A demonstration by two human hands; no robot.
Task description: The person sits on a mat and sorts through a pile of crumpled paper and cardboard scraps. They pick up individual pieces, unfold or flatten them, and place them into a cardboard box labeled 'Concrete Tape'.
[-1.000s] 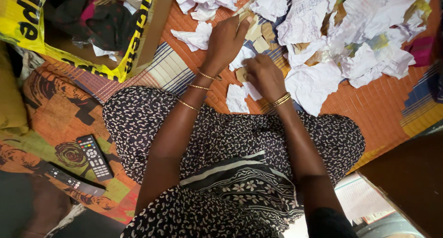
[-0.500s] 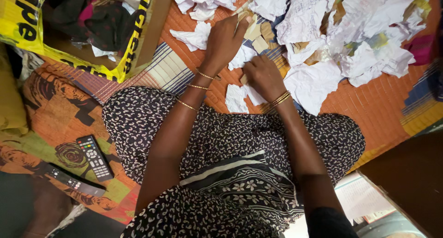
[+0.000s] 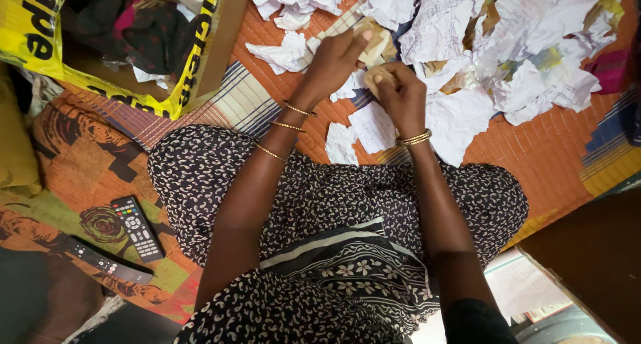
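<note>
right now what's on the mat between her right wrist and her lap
Two flat white paper scraps lie on the orange mat between the right hand and the lap, in the head view.

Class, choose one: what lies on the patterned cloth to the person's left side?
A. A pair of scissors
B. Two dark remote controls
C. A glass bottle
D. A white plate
B: two dark remote controls lie side by side on the patterned orange and green cloth.

Soft, even daylight falls over my lap; the crumpled white papers (image 3: 534, 57) look bright, nearly washed out. Shadows stay faint. The lower corners sit dim, and edges bend slightly.
</note>
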